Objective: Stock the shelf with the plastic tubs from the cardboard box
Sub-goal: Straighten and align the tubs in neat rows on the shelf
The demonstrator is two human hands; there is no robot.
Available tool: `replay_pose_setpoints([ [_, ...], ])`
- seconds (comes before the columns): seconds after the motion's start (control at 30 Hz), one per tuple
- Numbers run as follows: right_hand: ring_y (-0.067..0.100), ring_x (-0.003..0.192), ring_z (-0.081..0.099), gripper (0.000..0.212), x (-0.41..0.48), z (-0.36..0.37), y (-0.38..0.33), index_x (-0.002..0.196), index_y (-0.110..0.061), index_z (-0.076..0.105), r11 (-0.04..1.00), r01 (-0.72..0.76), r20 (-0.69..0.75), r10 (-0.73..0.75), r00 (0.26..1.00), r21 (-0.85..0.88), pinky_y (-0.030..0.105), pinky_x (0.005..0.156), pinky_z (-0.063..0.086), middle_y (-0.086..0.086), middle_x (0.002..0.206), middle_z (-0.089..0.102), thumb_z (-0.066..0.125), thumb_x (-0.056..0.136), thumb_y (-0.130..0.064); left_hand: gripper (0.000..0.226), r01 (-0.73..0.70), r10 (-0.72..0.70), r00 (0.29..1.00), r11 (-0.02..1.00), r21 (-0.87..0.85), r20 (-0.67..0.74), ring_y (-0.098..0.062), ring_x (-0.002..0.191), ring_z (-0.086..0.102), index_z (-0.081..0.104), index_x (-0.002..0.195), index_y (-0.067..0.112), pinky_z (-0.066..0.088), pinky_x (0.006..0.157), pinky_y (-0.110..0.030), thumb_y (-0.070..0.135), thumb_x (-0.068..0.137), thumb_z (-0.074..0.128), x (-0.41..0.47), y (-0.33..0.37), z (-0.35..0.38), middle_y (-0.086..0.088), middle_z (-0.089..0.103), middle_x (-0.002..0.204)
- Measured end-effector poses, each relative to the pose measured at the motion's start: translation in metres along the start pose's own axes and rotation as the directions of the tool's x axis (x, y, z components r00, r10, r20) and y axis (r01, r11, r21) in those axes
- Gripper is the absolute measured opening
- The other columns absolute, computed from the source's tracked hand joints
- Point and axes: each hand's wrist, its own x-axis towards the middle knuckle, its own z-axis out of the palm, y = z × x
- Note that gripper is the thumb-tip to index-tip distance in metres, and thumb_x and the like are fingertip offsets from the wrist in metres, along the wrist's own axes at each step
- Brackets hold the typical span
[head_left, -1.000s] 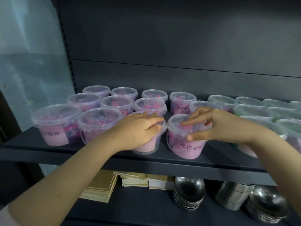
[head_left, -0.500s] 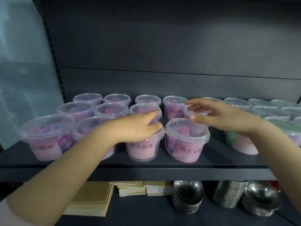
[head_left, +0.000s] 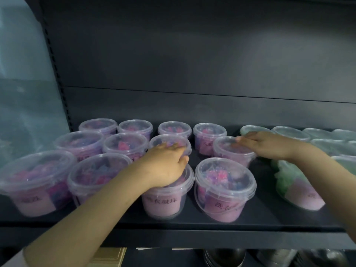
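Observation:
Clear lidded plastic tubs of pink and purple beads stand in three rows on the dark shelf (head_left: 192, 222). My left hand (head_left: 165, 166) lies over the front tub (head_left: 163, 203), its fingers reaching onto the lid of the middle-row tub (head_left: 173, 140) behind. My right hand (head_left: 269, 144) lies flat with straight fingers on the lid of another middle-row tub (head_left: 227, 151). A front tub (head_left: 223, 189) stands free between my arms. The cardboard box is out of view.
Green-filled tubs (head_left: 290, 132) fill the shelf's right side, and one green and pink tub (head_left: 296, 187) stands at the front right under my right forearm. Below the shelf are steel bowls (head_left: 223, 257) and yellowish pads (head_left: 109, 257). A perforated upright (head_left: 57, 83) bounds the left.
Both hands left the two front-row tubs and moved back onto the lids of the second-row tubs. The view has shifted upward.

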Motion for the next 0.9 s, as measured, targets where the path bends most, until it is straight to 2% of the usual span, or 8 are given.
replay_pose_setpoints([
  [0.1,0.002,0.116,0.048,0.04,0.005,0.01,-0.018,0.115,-0.039,0.065,0.992,0.114,0.071,-0.118,0.99,0.059,0.011,0.099,0.028,-0.014,0.129,0.054,0.033,0.097,-0.053,0.053,-0.004,0.004,1.0,1.0,-0.013,-0.004,-0.017,0.147,0.008,0.017,0.151,0.028,0.01,0.118,-0.035,0.043,0.101,0.024,0.0,0.001,0.001,0.002,0.013,0.16],
  [0.17,0.008,0.122,0.05,0.046,0.012,0.018,-0.028,0.118,-0.03,0.067,0.987,0.158,0.092,-0.161,0.983,0.039,0.026,0.11,0.032,-0.01,0.131,0.056,0.033,0.097,-0.052,0.053,-0.012,0.012,1.0,1.0,-0.015,-0.002,-0.017,0.147,0.008,0.017,0.151,0.028,0.01,0.117,-0.034,0.043,0.101,0.024,0.0,0.002,0.002,0.002,0.013,0.16],
  [0.27,0.016,0.119,0.053,0.056,0.019,0.02,-0.034,0.116,-0.016,0.067,0.991,0.131,0.07,-0.129,0.989,-0.017,0.037,0.106,0.04,-0.003,0.127,0.059,0.033,0.095,-0.056,0.052,-0.013,0.013,1.0,1.0,-0.009,0.0,-0.019,0.147,0.008,0.018,0.151,0.028,0.01,0.117,-0.035,0.042,0.101,0.023,0.001,0.004,0.001,0.003,0.013,0.16],
  [0.4,0.016,0.118,0.054,0.061,0.023,0.022,-0.033,0.115,-0.009,0.065,0.991,0.129,0.089,-0.126,0.988,-0.025,0.037,0.104,0.042,0.0,0.126,0.059,0.034,0.093,-0.057,0.052,-0.017,0.017,1.0,1.0,-0.007,0.016,-0.022,0.147,0.009,0.019,0.151,0.027,0.011,0.118,-0.037,0.043,0.101,0.022,0.001,0.003,0.0,0.004,0.013,0.16],
  [0.57,0.011,0.129,0.047,0.074,0.031,0.013,-0.032,0.129,-0.029,0.06,0.993,0.114,0.03,-0.115,0.993,0.043,0.032,0.114,0.03,-0.008,0.14,0.052,0.028,0.08,-0.075,0.052,-0.03,0.031,0.999,0.999,-0.011,0.019,-0.022,0.147,0.009,0.021,0.15,0.025,0.012,0.118,-0.039,0.042,0.101,0.021,-0.002,0.002,0.001,0.003,0.015,0.16],
  [0.67,0.019,0.136,0.04,0.066,0.052,0.005,-0.028,0.14,-0.024,0.048,0.997,0.038,-0.048,-0.035,0.998,0.066,0.027,0.109,0.025,0.0,0.149,0.044,0.026,0.093,-0.064,0.052,-0.027,0.027,0.999,1.0,-0.005,0.019,-0.022,0.147,0.007,0.019,0.15,0.026,0.011,0.119,-0.039,0.043,0.101,0.021,-0.002,0.001,0.002,0.004,0.013,0.16],
  [0.8,0.021,0.139,0.035,0.062,0.071,0.009,-0.026,0.138,-0.034,0.05,0.987,-0.067,0.126,0.048,0.991,0.149,0.034,0.113,0.02,-0.003,0.152,0.038,0.019,0.094,-0.065,0.052,-0.029,0.029,1.0,0.999,-0.014,0.005,-0.023,0.147,0.006,0.019,0.15,0.027,0.009,0.118,-0.038,0.044,0.101,0.021,-0.001,0.0,0.002,0.003,0.014,0.16],
  [0.9,0.018,0.134,0.043,0.06,0.081,0.018,-0.029,0.132,-0.037,0.056,0.993,-0.009,0.123,-0.005,0.992,0.119,0.024,0.103,0.026,-0.005,0.147,0.046,0.021,0.093,-0.067,0.052,-0.039,0.039,0.999,0.999,-0.011,-0.011,-0.023,0.147,0.006,0.019,0.15,0.026,0.006,0.116,-0.035,0.043,0.101,0.022,0.0,0.0,0.003,0.002,0.013,0.16],
])
